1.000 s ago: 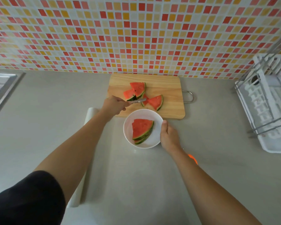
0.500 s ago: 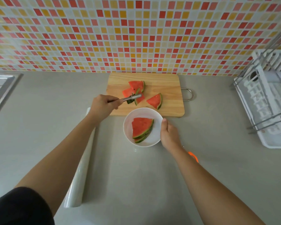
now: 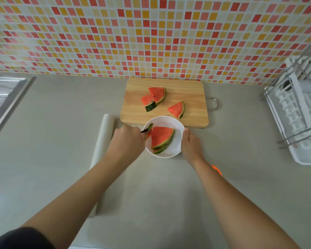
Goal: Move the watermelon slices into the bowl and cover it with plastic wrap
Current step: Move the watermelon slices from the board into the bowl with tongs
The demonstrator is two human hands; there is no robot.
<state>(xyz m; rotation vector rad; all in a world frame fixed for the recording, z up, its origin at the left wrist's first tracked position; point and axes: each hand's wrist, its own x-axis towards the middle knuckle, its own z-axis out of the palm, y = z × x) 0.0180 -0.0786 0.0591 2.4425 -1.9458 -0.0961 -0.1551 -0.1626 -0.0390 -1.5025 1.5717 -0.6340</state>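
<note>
A white bowl (image 3: 176,150) sits on the counter just in front of the wooden cutting board (image 3: 192,97). Stacked watermelon slices (image 3: 161,137) lie in it. My left hand (image 3: 127,139) grips metal tongs (image 3: 144,131) that hold a small slice (image 3: 149,129) at the bowl's left rim. My right hand (image 3: 191,146) holds the bowl's right side. Three slices remain on the board: two overlapping (image 3: 153,97) and one apart (image 3: 177,109). The plastic wrap roll (image 3: 103,141) lies left of the bowl, partly under my left arm.
A white dish rack (image 3: 298,112) stands at the right. A steel sink (image 3: 2,97) is at the far left. An orange object (image 3: 216,170) peeks out beside my right forearm. The tiled wall rises behind the board.
My left hand carried a slice in the tongs from the cutting board down to the bowl's left rim. My right hand stayed on the bowl.
</note>
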